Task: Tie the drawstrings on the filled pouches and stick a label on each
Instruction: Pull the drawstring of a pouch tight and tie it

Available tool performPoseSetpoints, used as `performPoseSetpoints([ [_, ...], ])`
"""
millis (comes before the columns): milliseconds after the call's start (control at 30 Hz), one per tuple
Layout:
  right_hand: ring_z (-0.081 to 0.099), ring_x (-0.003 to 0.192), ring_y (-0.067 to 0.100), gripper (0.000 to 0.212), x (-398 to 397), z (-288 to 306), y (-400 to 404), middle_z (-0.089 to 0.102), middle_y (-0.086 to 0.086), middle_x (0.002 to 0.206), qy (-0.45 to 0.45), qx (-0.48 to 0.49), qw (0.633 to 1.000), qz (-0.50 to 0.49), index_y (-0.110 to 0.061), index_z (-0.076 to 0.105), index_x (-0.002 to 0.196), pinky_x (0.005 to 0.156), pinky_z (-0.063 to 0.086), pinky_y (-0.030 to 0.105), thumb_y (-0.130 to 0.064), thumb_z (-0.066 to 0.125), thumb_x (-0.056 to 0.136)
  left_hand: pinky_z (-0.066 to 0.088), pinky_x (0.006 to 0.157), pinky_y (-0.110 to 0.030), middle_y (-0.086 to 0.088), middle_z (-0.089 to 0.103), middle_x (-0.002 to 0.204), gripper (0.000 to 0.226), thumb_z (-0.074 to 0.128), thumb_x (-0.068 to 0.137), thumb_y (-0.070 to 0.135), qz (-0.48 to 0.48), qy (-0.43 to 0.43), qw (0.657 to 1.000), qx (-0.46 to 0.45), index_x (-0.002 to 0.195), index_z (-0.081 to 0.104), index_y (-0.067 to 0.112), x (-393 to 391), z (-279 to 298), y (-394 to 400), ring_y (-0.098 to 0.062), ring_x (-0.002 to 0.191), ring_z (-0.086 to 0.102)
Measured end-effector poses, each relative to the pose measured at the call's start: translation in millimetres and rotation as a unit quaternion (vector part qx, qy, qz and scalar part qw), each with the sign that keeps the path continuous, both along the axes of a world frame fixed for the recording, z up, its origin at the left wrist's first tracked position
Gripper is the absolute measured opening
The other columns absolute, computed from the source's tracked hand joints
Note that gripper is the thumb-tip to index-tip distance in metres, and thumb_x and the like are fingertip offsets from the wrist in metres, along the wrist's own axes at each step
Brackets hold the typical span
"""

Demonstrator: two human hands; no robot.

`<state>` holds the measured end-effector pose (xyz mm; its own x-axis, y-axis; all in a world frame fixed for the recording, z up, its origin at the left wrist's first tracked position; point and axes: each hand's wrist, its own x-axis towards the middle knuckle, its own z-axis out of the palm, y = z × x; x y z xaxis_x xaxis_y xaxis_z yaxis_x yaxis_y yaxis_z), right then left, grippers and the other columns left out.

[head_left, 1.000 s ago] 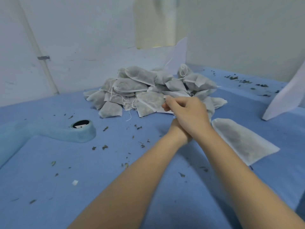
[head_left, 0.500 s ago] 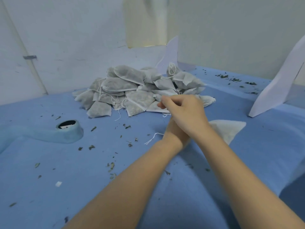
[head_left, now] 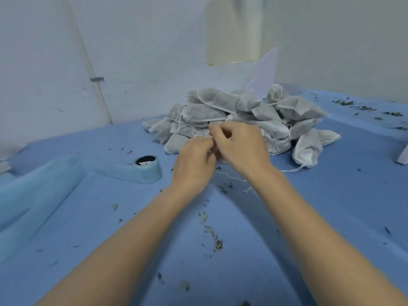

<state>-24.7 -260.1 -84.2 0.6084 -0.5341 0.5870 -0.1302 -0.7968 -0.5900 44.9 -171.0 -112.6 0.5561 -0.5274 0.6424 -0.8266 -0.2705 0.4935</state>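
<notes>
hands uncrossed, left hand (head_left: 194,161) and right hand (head_left: 240,146) grips pinching drawstring (head_left: 231,177) before pouch pile (head_left: 242,115)

Looks like a small makeshift packing corner, not a home kitchen or a proper lab tbh. The giveaway is the heap of filled pouches (head_left: 240,120), dozens of identical grey-white drawstring bags dumped in one pile, all done by hand. They sit on a surface (head_left: 331,206) covered in blue non-woven cloth, with dried leaf crumbs (head_left: 212,235) scattered in front of the heap and more to its right. Left of the heap there's a roll of the same light blue fabric (head_left: 145,167). Behind the heap are bare scuffed white walls (head_left: 143,51) meeting in a corner, with a thin pipe (head_left: 95,80) clipped up the wall off to the left.
</notes>
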Motion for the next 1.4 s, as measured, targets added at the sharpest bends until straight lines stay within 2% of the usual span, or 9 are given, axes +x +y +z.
performPoseSetpoints([
  [167, 0.057, 0.092, 0.021, 0.027, 14, -10, 8, 0.066, -0.001, 0.090, -0.118, 0.032, 0.992, -0.035, -0.016, 0.066, 0.089, 0.080, 0.038, 0.029, -0.031, 0.047, 0.099, 0.037, 0.063, -0.019, 0.013, 0.057, 0.068, 0.007, 0.063, 0.086, 0.022, 0.003, 0.019, 1.000, -0.019, 0.080, 0.064, 0.024, 18, -4, 26, -0.002, 0.067, 0.049],
  [333, 0.058, 0.090, 0.015, 0.026, 22, -26, 1, 0.063, -0.004, 0.095, -0.207, 0.310, 0.928, -0.006, -0.023, 0.053, 0.094, 0.084, 0.042, 0.026, -0.043, 0.038, 0.101, 0.040, 0.062, -0.011, 0.016, 0.059, 0.063, 0.014, 0.063, 0.088, 0.023, 0.020, 0.171, 0.981, -0.093, 0.077, 0.058, 0.029, 16, -9, 29, 0.005, 0.062, 0.055],
  [433, 0.067, 0.082, 0.012, 0.044, 26, -32, -2, 0.069, 0.004, 0.098, -0.123, 0.463, 0.873, 0.092, -0.019, 0.060, 0.097, 0.082, 0.053, 0.033, -0.050, 0.029, 0.101, 0.052, 0.071, -0.029, 0.013, 0.065, 0.060, 0.011, 0.058, 0.092, 0.020, -0.028, 0.325, 0.930, -0.171, 0.082, 0.056, 0.021, 12, -10, 25, -0.003, 0.059, 0.064],
  [600, 0.070, 0.082, 0.021, 0.053, 25, -45, 1, 0.074, 0.006, 0.092, 0.053, 0.347, 0.930, 0.112, -0.025, 0.065, 0.086, 0.075, 0.056, 0.032, -0.061, 0.029, 0.096, 0.055, 0.086, -0.042, -0.011, 0.072, 0.092, 0.012, 0.059, 0.091, 0.012, -0.087, 0.470, 0.846, -0.238, 0.100, 0.052, 0.008, 2, -20, 21, -0.022, 0.076, 0.072],
  [700, 0.053, 0.038, 0.009, 0.051, 20, -46, 0, 0.059, -0.007, 0.048, 0.069, 0.324, 0.939, 0.096, -0.017, 0.054, 0.069, 0.041, 0.041, 0.016, -0.059, 0.038, 0.095, 0.053, 0.090, -0.040, 0.000, 0.067, 0.102, 0.031, 0.065, 0.084, 0.010, -0.061, 0.434, 0.875, -0.208, 0.108, 0.046, 0.017, 2, -21, 22, -0.015, 0.081, 0.070],
  [933, 0.033, 0.039, 0.005, 0.057, 16, -44, -4, 0.035, -0.011, 0.042, 0.099, 0.195, 0.970, 0.104, -0.016, 0.041, 0.050, 0.046, 0.026, 0.019, -0.052, 0.051, 0.092, 0.019, 0.115, -0.036, -0.010, 0.024, 0.150, 0.088, 0.059, 0.068, 0.035, 0.096, 0.039, 0.989, -0.107, 0.145, 0.024, 0.009, -7, -2, 36, -0.024, 0.138, 0.023],
  [1100, 0.033, 0.040, 0.006, 0.061, 14, -43, -2, 0.034, -0.011, 0.036, 0.098, 0.153, 0.980, 0.084, -0.019, 0.031, 0.047, 0.044, 0.029, 0.018, -0.052, 0.042, 0.096, -0.001, 0.115, -0.040, 0.002, 0.066, 0.101, 0.053, 0.048, 0.073, 0.041, 0.090, -0.200, 0.966, 0.138, 0.118, 0.059, 0.014, -12, 2, 36, -0.021, 0.116, 0.051],
  [1233, 0.042, 0.042, -0.001, 0.069, 14, -42, -1, 0.043, -0.014, 0.036, 0.093, 0.161, 0.978, 0.097, -0.021, 0.049, 0.037, 0.046, 0.032, 0.013, -0.049, 0.039, 0.099, 0.028, 0.091, -0.029, 0.000, 0.062, 0.098, 0.056, 0.050, 0.078, 0.046, 0.070, -0.118, 0.974, 0.180, 0.127, 0.042, 0.018, -12, 0, 31, -0.022, 0.100, 0.055],
  [1400, 0.053, 0.061, 0.000, 0.042, 15, -39, 3, 0.062, -0.013, 0.062, 0.040, 0.195, 0.969, 0.145, -0.011, 0.071, 0.084, 0.064, 0.042, 0.022, -0.042, 0.046, 0.098, 0.045, 0.085, -0.032, 0.003, 0.051, 0.116, 0.061, 0.066, 0.072, 0.039, -0.058, 0.080, 0.985, 0.144, 0.122, 0.037, 0.018, -5, 1, 30, -0.017, 0.109, 0.050],
])
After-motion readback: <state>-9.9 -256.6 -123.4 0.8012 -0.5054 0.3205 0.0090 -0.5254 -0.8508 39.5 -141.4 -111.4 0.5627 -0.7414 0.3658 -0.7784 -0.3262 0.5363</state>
